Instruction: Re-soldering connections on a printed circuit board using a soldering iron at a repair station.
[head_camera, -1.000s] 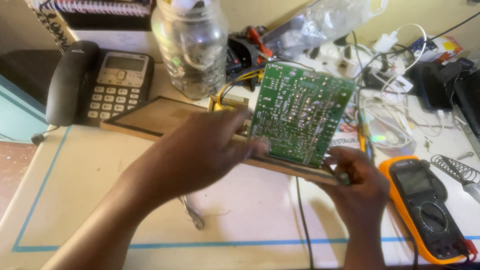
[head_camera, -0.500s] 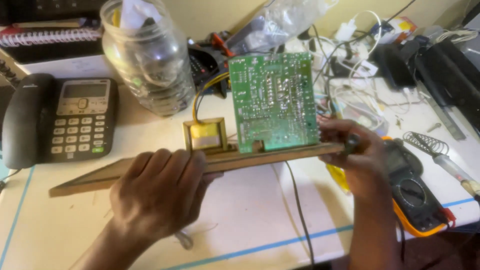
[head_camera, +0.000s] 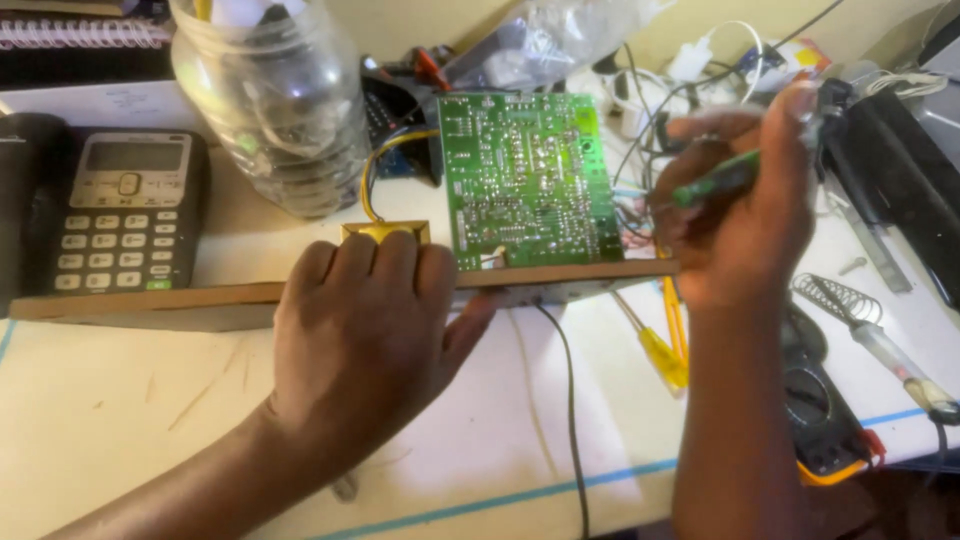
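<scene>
A green circuit board (head_camera: 528, 180) stands upright on the edge of a long brown wooden board (head_camera: 140, 300) that lies across the table. My left hand (head_camera: 365, 335) grips the wooden board from the front, its fingers over the top edge beside a yellow-taped transformer (head_camera: 385, 232) wired to the circuit board. My right hand (head_camera: 745, 215) is raised to the right of the circuit board and holds a green-handled screwdriver (head_camera: 715, 180), clear of the board.
A black desk telephone (head_camera: 110, 210) sits at the left, a clear plastic jar (head_camera: 280, 100) behind the boards. A yellow-handled screwdriver (head_camera: 665, 355), a multimeter (head_camera: 830, 420), a soldering iron with coil stand (head_camera: 880, 340) and tangled cables (head_camera: 690, 80) crowd the right side.
My right hand has let go of the wooden board's right end and risen beside the circuit board with the green screwdriver. My left hand keeps its hold on the board.
</scene>
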